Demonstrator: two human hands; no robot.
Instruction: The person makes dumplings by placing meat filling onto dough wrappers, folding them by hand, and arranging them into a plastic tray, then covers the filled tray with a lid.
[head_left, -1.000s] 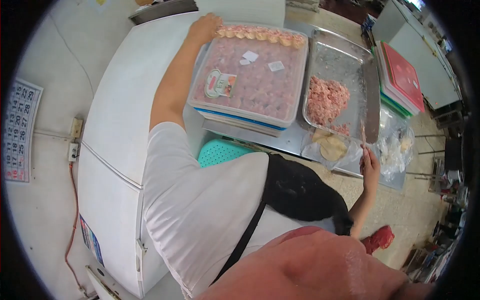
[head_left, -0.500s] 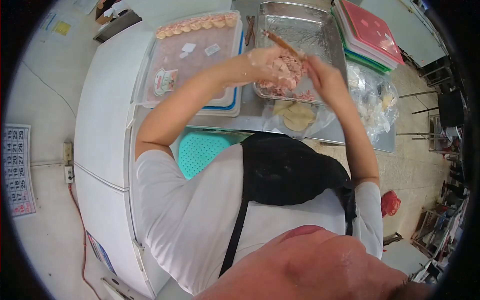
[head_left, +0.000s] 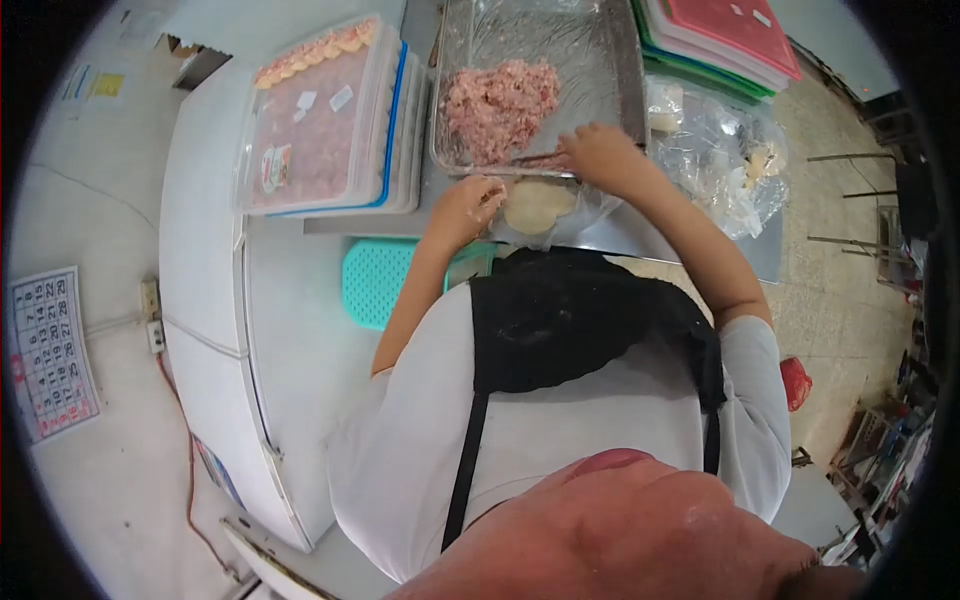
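My left hand (head_left: 467, 211) is at the front edge of the metal tray (head_left: 602, 75), left of the pale round dough sheets (head_left: 538, 207). Its fingers are curled and smeared with white; whatever they hold, if anything, is too small to make out. From the right, my right hand (head_left: 600, 160) reaches over the tray's front edge, closed on a thin brown spatula (head_left: 540, 159) that points left. The spatula lies by the lower edge of the pink minced meat (head_left: 500, 108) in the tray. The dough sheets rest on clear plastic in front of the tray.
On the left stand stacked clear boxes (head_left: 318, 130) with a row of filled pieces on the top lid. Colored lids (head_left: 725, 35) and a plastic bag (head_left: 715, 170) are at the right. Below the counter sits a turquoise perforated basket (head_left: 377, 282).
My left hand reached from the boxes to the meat, then drew back beside the dough sheets. My right hand has lowered the spatula to the tray's front edge. The view has shifted.
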